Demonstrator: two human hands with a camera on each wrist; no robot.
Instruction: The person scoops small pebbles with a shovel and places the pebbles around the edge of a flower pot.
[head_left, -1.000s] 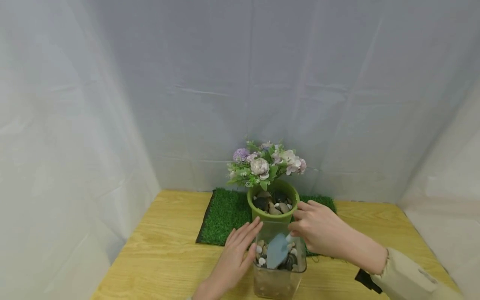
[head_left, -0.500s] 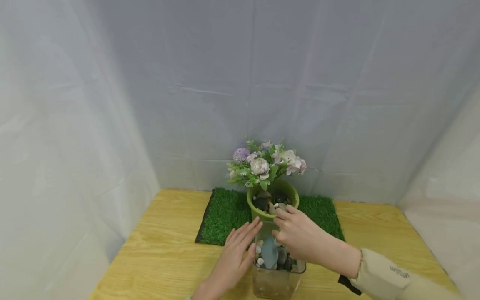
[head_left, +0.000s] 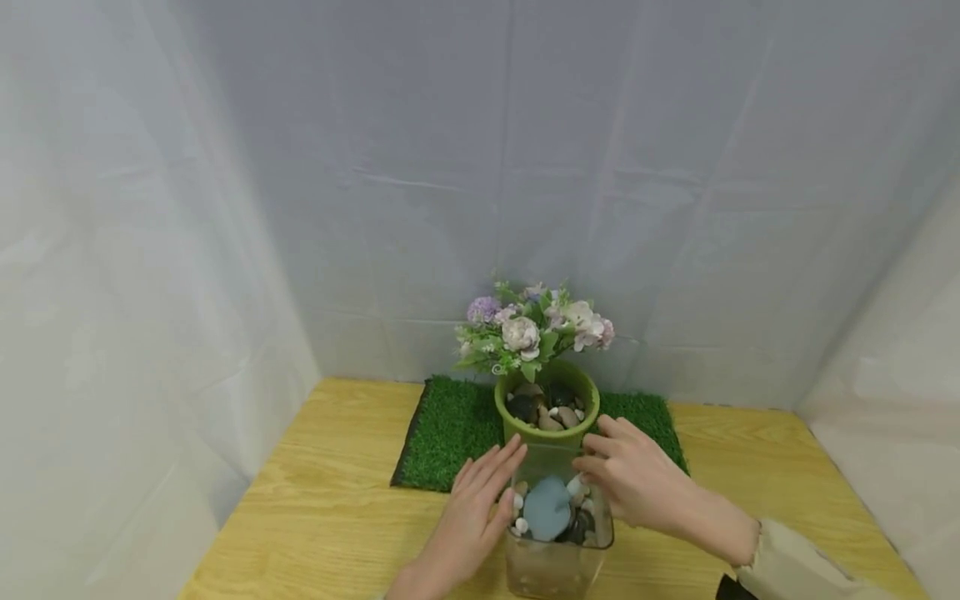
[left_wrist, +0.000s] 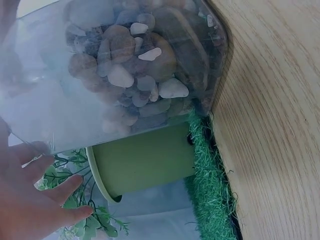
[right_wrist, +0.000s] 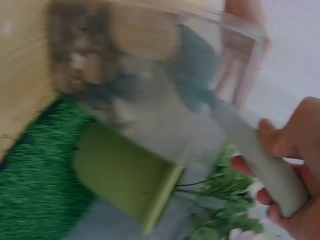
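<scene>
My right hand (head_left: 633,475) grips the pale grey handle (right_wrist: 265,162) of a small trowel. Its blue-grey blade (head_left: 547,508) is inside a clear square plastic container (head_left: 551,575), over the pebbles there. White, brown and dark stones (left_wrist: 120,45) show through the container wall. My left hand (head_left: 472,508) lies against the container's left side, fingers straight and fingertips at the rim. Just behind the container stands a green flowerpot (head_left: 501,408) with pebbles in it and pink, white and purple flowers (head_left: 521,333).
Under the flowerpot lies a mat of artificial grass (head_left: 450,433), reaching out on both sides. The wooden table (head_left: 315,517) runs back to a hanging white sheet (head_left: 405,208), and similar sheets enclose the left and right sides.
My right hand moved left with the trowel, then back right. The blade has turned and now shows its broad face. My left hand, container and flowerpot stayed in place.
</scene>
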